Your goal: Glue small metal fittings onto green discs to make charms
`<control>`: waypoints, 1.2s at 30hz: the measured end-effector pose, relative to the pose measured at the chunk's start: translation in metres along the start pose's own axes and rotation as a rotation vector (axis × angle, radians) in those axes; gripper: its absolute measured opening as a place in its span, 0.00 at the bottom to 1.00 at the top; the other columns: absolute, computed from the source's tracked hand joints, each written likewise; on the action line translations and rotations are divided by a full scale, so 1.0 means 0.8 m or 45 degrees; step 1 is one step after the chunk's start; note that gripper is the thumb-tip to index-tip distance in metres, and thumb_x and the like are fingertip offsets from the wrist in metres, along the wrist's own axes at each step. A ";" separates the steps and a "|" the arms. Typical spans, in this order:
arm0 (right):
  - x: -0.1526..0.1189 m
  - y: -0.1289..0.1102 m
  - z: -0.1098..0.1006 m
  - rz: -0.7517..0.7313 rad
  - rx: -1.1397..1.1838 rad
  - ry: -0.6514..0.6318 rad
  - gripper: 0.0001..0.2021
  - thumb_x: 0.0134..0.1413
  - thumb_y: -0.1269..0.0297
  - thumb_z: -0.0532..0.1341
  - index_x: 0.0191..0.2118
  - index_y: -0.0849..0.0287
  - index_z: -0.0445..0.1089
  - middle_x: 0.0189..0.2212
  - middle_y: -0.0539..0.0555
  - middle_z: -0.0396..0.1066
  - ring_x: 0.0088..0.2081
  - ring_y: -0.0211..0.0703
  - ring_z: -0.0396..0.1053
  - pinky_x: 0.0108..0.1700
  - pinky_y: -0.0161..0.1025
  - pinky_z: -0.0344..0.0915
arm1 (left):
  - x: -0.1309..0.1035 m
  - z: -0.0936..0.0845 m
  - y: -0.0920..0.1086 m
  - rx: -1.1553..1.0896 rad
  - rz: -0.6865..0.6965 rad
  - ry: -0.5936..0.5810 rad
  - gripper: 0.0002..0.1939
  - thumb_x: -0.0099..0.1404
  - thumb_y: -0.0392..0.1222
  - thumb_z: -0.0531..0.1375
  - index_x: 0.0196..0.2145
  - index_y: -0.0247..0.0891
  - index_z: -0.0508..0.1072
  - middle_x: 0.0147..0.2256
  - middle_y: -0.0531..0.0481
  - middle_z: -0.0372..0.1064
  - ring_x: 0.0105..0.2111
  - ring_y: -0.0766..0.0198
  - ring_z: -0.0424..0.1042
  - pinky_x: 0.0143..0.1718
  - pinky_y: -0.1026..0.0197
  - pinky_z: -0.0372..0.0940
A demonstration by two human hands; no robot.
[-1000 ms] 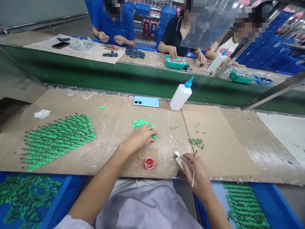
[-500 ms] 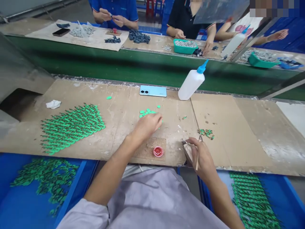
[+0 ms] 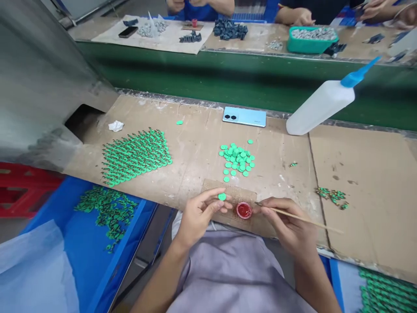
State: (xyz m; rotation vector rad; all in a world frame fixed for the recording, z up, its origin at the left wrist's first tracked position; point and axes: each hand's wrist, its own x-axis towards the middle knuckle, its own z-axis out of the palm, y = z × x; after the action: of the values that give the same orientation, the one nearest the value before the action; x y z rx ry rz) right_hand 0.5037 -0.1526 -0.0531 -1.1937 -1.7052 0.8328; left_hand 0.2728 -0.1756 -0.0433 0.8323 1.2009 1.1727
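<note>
My left hand (image 3: pixel 203 213) pinches a round green disc (image 3: pixel 222 196) between thumb and fingers. To its right, my right hand (image 3: pixel 289 221) is closed on a thin brush (image 3: pixel 302 218) with a pale wooden handle; its dark tip points left toward a small cup of red liquid (image 3: pixel 244 210). That cup stands on a piece of brown cardboard (image 3: pixel 211 186) between my hands. Beyond them lies a loose pile of green discs (image 3: pixel 239 157). Small green-and-brown pieces (image 3: pixel 331 195) are gathered on the right.
Rows of green discs with brown pieces attached (image 3: pixel 137 157) cover the table's left. A blue phone (image 3: pixel 244 117) and a leaning white bottle (image 3: pixel 321 108) are at the back. Blue bins (image 3: pixel 74 243) flank me below the edge. Several co-workers' hands (image 3: pixel 302 17) are across the green partition.
My left hand has come back from the disc pile with a green disc. My right hand now has the brush pointed at the red cup. The view has swung left.
</note>
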 end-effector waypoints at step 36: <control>0.020 -0.015 0.020 -0.266 -0.322 -0.322 0.10 0.71 0.70 0.58 0.36 0.58 0.74 0.31 0.54 0.80 0.32 0.44 0.79 0.35 0.39 0.72 | -0.019 -0.012 -0.033 0.352 -0.084 -0.143 0.12 0.66 0.44 0.66 0.45 0.38 0.80 0.34 0.49 0.79 0.35 0.61 0.77 0.38 0.62 0.73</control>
State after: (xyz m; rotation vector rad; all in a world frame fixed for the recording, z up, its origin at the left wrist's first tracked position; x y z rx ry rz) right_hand 0.4821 -0.1420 -0.0450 -1.0828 -2.1526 0.6762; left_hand 0.2705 -0.1977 -0.0666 1.0431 1.3045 0.9055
